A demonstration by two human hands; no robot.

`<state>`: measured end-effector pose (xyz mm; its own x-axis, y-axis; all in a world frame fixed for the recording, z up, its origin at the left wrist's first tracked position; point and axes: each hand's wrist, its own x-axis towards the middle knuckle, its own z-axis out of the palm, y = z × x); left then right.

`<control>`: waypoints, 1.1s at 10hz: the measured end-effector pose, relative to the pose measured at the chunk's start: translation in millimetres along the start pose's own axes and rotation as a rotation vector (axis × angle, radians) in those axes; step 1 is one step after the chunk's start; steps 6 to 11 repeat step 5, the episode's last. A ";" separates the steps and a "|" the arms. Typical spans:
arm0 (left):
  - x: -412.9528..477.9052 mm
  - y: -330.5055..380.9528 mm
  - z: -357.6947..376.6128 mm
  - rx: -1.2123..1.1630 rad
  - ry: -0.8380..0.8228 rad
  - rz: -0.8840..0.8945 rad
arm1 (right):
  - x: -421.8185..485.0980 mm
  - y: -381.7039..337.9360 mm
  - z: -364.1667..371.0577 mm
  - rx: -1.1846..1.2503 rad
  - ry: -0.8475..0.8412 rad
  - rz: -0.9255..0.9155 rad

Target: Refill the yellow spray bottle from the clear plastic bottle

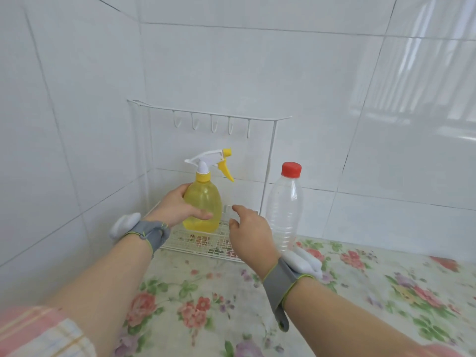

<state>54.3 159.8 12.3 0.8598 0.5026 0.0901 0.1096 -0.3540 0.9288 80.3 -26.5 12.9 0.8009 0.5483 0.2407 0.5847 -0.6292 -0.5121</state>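
Observation:
The yellow spray bottle (206, 202), with a white and yellow trigger head, stands upright in a white wire rack (206, 243). My left hand (177, 206) is wrapped around its body from the left. My right hand (248, 235) hovers just right of the bottle, fingers apart, holding nothing. The clear plastic bottle (284, 210) with a red cap stands upright to the right of the rack, capped, beside my right hand but apart from it.
The rack has a top bar with several hooks (212, 124) and sits in a corner of white tiled walls. A floral cloth (334, 292) covers the counter in front and to the right. Both wrists wear grey straps.

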 end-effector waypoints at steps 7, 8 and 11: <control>7.9 -6.3 -1.5 0.319 -0.130 0.001 | -8.4 4.4 1.6 0.050 -0.014 0.016; 7.9 -6.3 -1.5 0.319 -0.130 0.001 | -8.4 4.4 1.6 0.050 -0.014 0.016; 7.9 -6.3 -1.5 0.319 -0.130 0.001 | -8.4 4.4 1.6 0.050 -0.014 0.016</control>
